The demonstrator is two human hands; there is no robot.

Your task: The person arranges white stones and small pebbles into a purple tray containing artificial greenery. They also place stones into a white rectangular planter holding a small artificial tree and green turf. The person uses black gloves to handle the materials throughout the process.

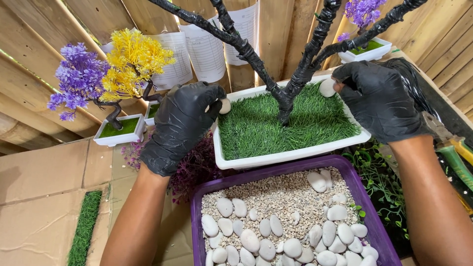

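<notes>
Two smooth white oval pebbles are held over a white rectangular plastic planter (276, 158) lined with green artificial grass (300, 123). The left pebble (224, 106) sits at the planter's left rim, pinched between the thumb and fingertips of the left hand (180, 125). The right pebble (327, 87) sits at the far right edge of the grass, clamped between the thumb and forefinger of the right hand (377, 98). Both hands wear black disposable gloves.

Left hand pose: forearm rising from the lower edge of the view, wrist bent to the right, fingers curled closed around the pebble. Right hand pose: forearm rising from the lower right, back of the hand toward the camera, fingers curled to the left and closed on the pebble.

A bare artificial tree trunk wrapped in black tape (286, 93) stands near the centre of the grass, between the two hands, and its branches fork upward past the top of the view.

Just in front of the planter lies a purple rectangular plastic tray (276, 171) filled with fine gravel (276, 197) and many loose white pebbles (295, 241).

To the left, near the wooden wall, stand two small finished trees in white pots: one with purple foliage (76, 79) and one with yellow foliage (133, 61). A strip of green artificial grass (84, 226) lies on brown cardboard (39, 197) at lower left. Green-handled pliers (456, 157) lie at the right edge.
</notes>
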